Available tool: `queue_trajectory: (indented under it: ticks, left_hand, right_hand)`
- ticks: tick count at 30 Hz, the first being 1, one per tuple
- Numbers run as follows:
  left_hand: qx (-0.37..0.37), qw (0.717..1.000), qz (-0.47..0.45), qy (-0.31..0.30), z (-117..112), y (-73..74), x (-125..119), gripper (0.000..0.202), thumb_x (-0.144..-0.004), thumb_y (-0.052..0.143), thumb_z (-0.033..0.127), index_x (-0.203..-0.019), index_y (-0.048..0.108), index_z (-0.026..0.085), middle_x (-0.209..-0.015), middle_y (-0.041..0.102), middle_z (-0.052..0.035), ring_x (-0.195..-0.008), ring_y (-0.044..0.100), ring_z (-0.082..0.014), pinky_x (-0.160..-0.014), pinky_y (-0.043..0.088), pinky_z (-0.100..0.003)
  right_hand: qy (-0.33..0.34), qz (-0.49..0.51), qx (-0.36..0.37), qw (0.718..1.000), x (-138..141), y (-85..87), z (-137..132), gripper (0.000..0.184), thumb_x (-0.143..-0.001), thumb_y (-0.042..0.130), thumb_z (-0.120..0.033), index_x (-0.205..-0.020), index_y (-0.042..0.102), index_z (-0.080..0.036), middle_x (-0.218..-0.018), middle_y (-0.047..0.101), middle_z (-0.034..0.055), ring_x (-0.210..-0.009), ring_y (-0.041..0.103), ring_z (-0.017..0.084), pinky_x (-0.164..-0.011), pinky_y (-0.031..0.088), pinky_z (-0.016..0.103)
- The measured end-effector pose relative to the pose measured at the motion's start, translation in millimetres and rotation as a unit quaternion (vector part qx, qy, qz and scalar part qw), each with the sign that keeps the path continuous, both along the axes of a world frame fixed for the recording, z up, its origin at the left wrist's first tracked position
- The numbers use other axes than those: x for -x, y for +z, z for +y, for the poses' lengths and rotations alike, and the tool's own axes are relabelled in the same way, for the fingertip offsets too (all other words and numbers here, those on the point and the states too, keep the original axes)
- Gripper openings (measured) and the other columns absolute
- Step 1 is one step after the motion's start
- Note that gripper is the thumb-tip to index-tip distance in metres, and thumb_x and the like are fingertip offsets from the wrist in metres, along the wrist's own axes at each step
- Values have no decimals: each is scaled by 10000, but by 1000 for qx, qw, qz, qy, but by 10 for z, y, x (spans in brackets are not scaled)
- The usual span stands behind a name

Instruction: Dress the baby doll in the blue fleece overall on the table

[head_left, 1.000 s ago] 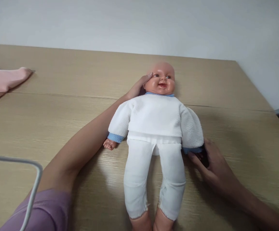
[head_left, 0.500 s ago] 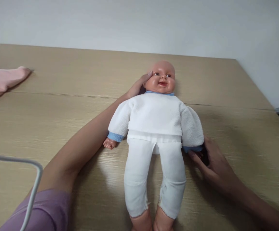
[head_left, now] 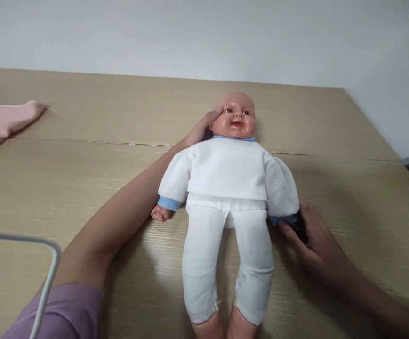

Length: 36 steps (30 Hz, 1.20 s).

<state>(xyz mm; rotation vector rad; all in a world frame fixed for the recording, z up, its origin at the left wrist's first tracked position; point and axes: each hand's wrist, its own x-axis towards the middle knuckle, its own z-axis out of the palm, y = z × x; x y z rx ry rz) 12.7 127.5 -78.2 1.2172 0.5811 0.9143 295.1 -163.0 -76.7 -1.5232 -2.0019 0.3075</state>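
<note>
A baby doll [head_left: 227, 169] with a bald plastic head, a white fleecy top with blue cuffs and collar, and white leggings lies face up on the wooden table. My left hand [head_left: 204, 127] cups the side of its head, thumb at the temple; the other fingers are hidden behind the head. At the doll's cuff on the right side of the view, my right hand [head_left: 312, 235] is closed around the sleeve end, thumb in front. The doll's small hand there is mostly hidden. Its other fist [head_left: 161, 213] rests beside my left forearm. Both bare feet run off the lower edge.
Pink cloth [head_left: 4, 122] lies on the table [head_left: 84, 174] at the far left. A pale cable [head_left: 51, 273] crosses the lower left, in front of my purple sleeve. A seam runs across the tabletop, and a plain wall stands behind it.
The view has shifted very slightly. Both hands keep their places on the doll, which lies as before.
</note>
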Motion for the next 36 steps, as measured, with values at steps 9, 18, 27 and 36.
queue_trajectory:
  ticks: [9, 18, 27, 36]
  left_hand:
    - [-86, 991, 82, 67, 110, -143, 44, 588, -1201, 448, 730, -1361, 723, 236, -1434, 820, -70, -1637, 587, -492, -1296, 602, -718]
    - [-83, 990, 89, 74, 202, -222, -22, 634, -1203, 431, 749, -1411, 709, 218, -1451, 803, -98, -1627, 593, -507, -1257, 619, -729]
    - [-39, 997, 50, 36, 53, -33, -18, 540, -1223, 452, 647, -1383, 734, 215, -1505, 792, -64, -1637, 589, -480, -1285, 602, -692]
    - [59, 995, -69, -43, -175, 239, -66, 489, -1258, 377, 427, -1238, 749, 111, -1413, 857, -154, -1625, 628, -381, -1415, 482, -576]
  right_hand:
    - [-1, -7, 30, 1000, 8, 28, -6, 385, -1171, 553, -590, -1442, 618, -324, -1149, 730, 115, -999, 792, 374, -773, 695, 563]
    - [-2, -16, 33, 999, 5, 52, -4, 384, -1174, 513, -621, -1380, 613, -313, -1121, 718, 118, -963, 779, 353, -767, 676, 547]
    - [-12, -12, 50, 999, -2, 17, -25, 408, -1172, 500, -644, -1393, 609, -318, -1156, 713, 124, -1020, 775, 376, -809, 666, 571]
    - [-14, -11, 62, 998, 5, 42, -34, 354, -1174, 537, -597, -1405, 601, -337, -1197, 729, 123, -1028, 758, 376, -822, 666, 574]
